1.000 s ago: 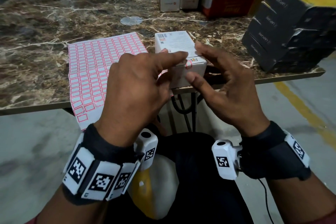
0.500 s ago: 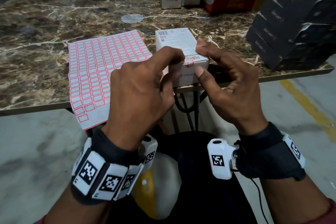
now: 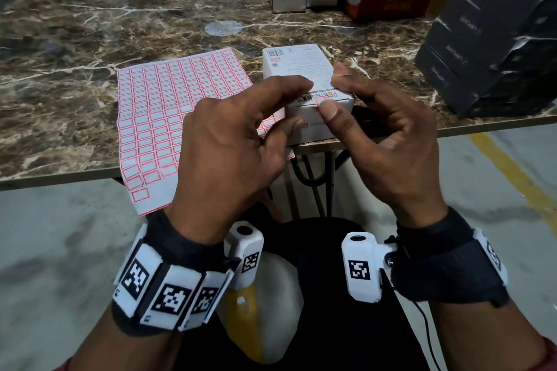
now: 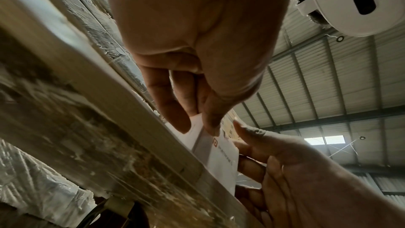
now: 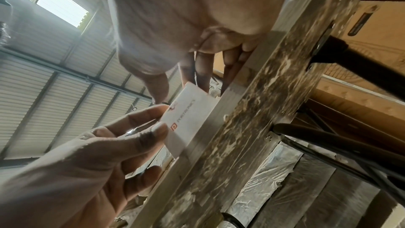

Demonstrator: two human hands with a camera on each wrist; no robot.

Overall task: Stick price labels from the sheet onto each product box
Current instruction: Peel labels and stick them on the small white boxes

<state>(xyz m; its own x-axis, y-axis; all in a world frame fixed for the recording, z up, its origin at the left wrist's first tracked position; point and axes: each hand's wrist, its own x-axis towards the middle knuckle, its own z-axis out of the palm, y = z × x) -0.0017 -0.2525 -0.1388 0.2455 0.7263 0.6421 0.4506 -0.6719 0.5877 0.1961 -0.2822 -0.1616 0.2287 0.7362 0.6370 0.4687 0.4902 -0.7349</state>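
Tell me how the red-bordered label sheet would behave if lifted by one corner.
The label sheet would probably flop: it is thin, and its near end already droops over the table edge. It likely weighs very little. Pulled carelessly, it could slide on the smooth marbled top.

Dim head view; backlit, blurred wrist views.

Table: we see a brown marble-patterned top point(image 3: 90, 39) under the grip.
Floor: grey concrete point(image 3: 60, 250) below us, a yellow line point(image 3: 512, 175) to the right.
Roof: corrugated metal point(image 4: 328, 75) overhead, a bright window point(image 5: 54, 1).
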